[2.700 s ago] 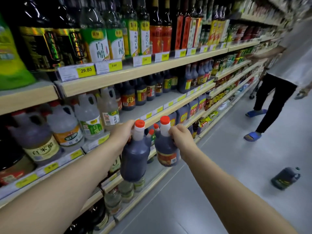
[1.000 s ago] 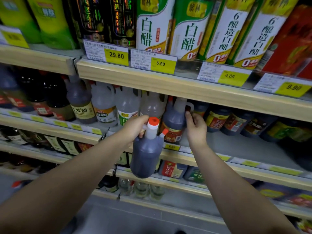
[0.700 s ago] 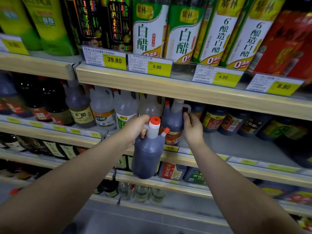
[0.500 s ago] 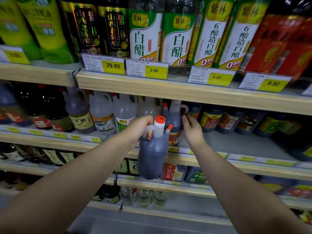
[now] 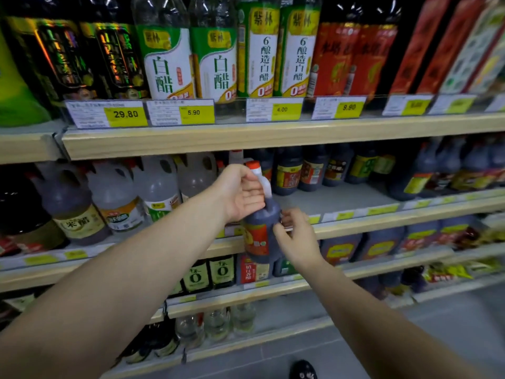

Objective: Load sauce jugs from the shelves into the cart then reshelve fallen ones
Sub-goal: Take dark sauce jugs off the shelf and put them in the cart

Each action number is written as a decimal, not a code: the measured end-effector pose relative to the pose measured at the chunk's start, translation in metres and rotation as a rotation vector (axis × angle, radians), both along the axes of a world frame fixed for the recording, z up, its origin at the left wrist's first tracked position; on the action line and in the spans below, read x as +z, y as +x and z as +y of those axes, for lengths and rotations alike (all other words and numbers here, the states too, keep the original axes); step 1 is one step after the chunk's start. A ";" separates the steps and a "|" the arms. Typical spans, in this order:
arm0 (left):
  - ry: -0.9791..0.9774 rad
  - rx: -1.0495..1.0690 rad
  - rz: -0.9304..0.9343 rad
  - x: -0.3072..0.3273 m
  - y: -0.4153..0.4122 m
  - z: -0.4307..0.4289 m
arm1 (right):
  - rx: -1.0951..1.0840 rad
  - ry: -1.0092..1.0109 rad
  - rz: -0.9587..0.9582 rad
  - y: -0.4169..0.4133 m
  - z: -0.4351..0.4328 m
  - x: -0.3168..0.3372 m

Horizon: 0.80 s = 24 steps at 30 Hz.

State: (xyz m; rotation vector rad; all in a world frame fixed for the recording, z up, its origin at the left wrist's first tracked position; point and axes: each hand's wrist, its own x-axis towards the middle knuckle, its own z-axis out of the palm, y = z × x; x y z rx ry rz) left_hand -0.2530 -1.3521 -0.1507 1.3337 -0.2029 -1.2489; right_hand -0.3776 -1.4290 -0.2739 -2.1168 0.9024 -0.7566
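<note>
A dark sauce jug [image 5: 261, 236] with an orange cap, white handle and red-yellow label hangs in front of the middle shelf [image 5: 333, 199]. My left hand [image 5: 240, 194] grips it by the handle at the neck, palm turned toward me. My right hand [image 5: 296, 236] holds the jug's lower right side, thumb on the front and fingers curled round the body. Another dark jug [image 5: 235, 157] stands on the middle shelf behind my left hand, mostly hidden.
Clear and dark jugs [image 5: 114, 198] fill the middle shelf's left; dark bottles [image 5: 289, 175] stand at its back right, with bare shelf in front of them. Tall vinegar bottles [image 5: 166, 58] line the top shelf. Lower shelves hold more bottles [image 5: 222, 270].
My right hand has left the jug it set on the middle shelf and dropped onto the jug my left hand holds. That jug has turned, its label now facing me.
</note>
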 end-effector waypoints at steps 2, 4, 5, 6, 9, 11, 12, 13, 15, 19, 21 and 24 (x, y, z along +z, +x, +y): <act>-0.015 -0.058 0.022 0.006 -0.012 -0.004 | -0.037 -0.064 0.077 0.000 0.009 -0.004; -0.041 -0.095 0.049 0.010 -0.023 -0.007 | -0.113 -0.105 0.122 0.004 0.017 -0.008; -0.055 -0.113 0.060 0.011 -0.028 -0.008 | -0.171 -0.105 0.133 0.007 0.020 -0.009; -0.067 -0.131 0.070 0.014 -0.032 -0.009 | -0.241 -0.098 0.140 0.011 0.022 -0.009; -0.103 -0.156 0.107 0.019 -0.036 -0.011 | -0.424 -0.083 0.138 0.021 0.023 -0.006; -0.120 -0.185 0.143 0.019 -0.035 -0.012 | -0.452 -0.096 0.066 0.021 0.019 -0.004; -0.122 -0.204 0.146 0.019 -0.034 -0.012 | -0.440 -0.104 0.030 0.020 0.016 -0.003; -0.118 -0.223 0.141 0.018 -0.033 -0.011 | -0.420 -0.110 0.006 0.018 0.012 -0.002; -0.094 -0.279 0.092 0.017 -0.025 -0.009 | -0.368 -0.125 -0.021 0.012 0.003 0.000; 0.117 -0.412 -0.184 -0.001 0.000 0.005 | -0.236 -0.208 -0.047 -0.002 -0.018 0.005; 0.316 -0.389 -0.404 -0.024 0.011 0.008 | -0.175 -0.247 -0.061 -0.007 -0.029 0.009; 0.540 -0.296 -0.838 -0.066 0.023 0.006 | -0.106 -0.256 -0.068 -0.006 -0.044 0.019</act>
